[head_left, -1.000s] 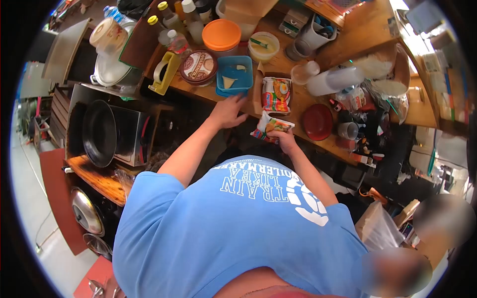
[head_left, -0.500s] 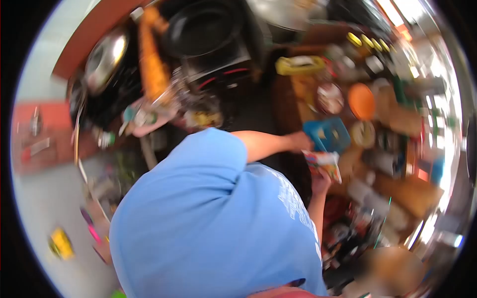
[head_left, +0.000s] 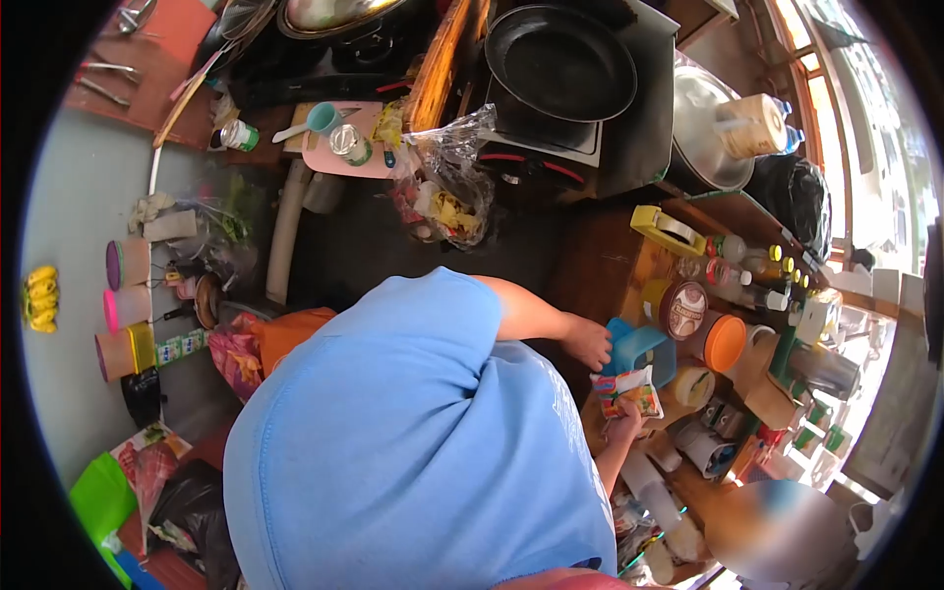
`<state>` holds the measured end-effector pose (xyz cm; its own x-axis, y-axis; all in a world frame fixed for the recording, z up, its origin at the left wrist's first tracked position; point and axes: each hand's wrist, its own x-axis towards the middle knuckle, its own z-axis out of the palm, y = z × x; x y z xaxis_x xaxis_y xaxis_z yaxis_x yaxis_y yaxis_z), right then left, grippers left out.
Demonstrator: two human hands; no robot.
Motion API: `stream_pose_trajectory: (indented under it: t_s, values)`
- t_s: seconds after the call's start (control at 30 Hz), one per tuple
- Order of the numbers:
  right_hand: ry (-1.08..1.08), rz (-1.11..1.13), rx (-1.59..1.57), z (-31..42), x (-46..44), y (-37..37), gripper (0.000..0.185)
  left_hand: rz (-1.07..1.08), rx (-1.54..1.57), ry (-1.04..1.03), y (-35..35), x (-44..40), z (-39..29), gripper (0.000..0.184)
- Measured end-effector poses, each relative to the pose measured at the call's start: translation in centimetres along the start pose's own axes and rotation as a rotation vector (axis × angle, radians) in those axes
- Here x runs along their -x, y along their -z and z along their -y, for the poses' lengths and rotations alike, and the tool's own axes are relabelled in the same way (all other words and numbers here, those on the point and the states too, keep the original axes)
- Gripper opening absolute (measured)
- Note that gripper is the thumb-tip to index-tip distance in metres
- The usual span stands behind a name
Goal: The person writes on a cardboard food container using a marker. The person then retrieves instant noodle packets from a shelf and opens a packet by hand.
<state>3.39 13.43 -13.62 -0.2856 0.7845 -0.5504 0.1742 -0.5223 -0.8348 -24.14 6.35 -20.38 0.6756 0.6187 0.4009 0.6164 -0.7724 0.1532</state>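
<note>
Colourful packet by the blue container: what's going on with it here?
The person's right hand holds the colourful packet beside the blue container. The left hand is at the container's edge; whether it has a grip there is unclear. A black frying pan sits well away from both hands.

My light-blue, short-sleeved fabric shirt [head_left: 393,442]
Small white printing [head_left: 578,428], unreadable here, marks its front; a stitched blue seam [head_left: 264,472] curves down it. My left hand [head_left: 588,343] and right hand [head_left: 624,424] are bare.
</note>
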Motion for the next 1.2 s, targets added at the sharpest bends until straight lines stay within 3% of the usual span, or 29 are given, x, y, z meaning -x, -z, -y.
stream_pose_trajectory:
  t_s: [0.13,0.23,0.33,0.43,0.47,0.5,0.53,0.6,0.7,0.8,0.87,1.07,1.17,1.2]
  values:
    - [-0.122,0.16,-0.179,0.3,-0.2,2.6,0.057,-0.106,-0.013,0.002,2.4,1.7,0.4,0.007]
    - [-0.206,0.218,-0.208,-0.5,-0.6,4.0,0.056,-0.189,0.143,0.105,6.1,4.0,0.2,0.007]
    - [-0.12,0.086,-0.034,-1.0,0.4,2.6,0.06,-0.347,0.349,0.264,10.3,6.4,0.1,0.006]
    - [-0.107,0.1,-0.196,-0.1,1.8,-1.0,0.047,-0.557,0.495,0.559,12.5,7.3,0.3,0.018]
    - [-0.217,0.144,-0.159,-1.8,1.1,1.1,0.05,-0.51,0.757,0.92,14.0,6.1,0.8,0.017]
    - [-0.325,0.193,-0.117,-3.6,0.7,3.3,0.053,-0.52,0.788,1.005,13.7,5.4,1.7,0.015]
    - [-0.192,0.065,-0.168,0.1,3.5,-0.9,0.064,-0.544,0.901,1.055,12.8,4.6,2.6,0.012]
    - [-0.124,0.245,-0.296,1.3,4.1,-2.0,0.084,-0.538,1.188,1.135,10.5,2.7,4.3,0.012]
    - [0.007,0.152,-0.128,2.3,6.1,-2.0,0.1,-0.398,1.194,1.145,6.7,-0.8,6.0,0.014]
    - [0.097,0.014,-0.145,1.3,7.4,-1.8,0.098,-0.299,1.11,1.206,4.3,-5.0,5.6,0.017]
    - [0.117,-0.039,-0.141,0.7,7.9,-1.7,0.1,-0.323,0.736,1.098,4.4,-7.9,4.8,0.018]
    - [0.222,-0.148,-0.193,-0.6,8.8,-2.7,0.109,-0.3,0.57,0.902,3.8,-12.5,3.1,0.019]
    - [0.064,-0.066,-0.197,-0.6,9.3,-2.7,0.112,-0.281,0.332,0.705,3.1,-13.6,2.6,0.024]
    - [0.07,-0.087,-0.208,-1.4,9.2,-3.1,0.112,-0.11,0.202,0.699,3.2,-13.6,2.5,0.027]
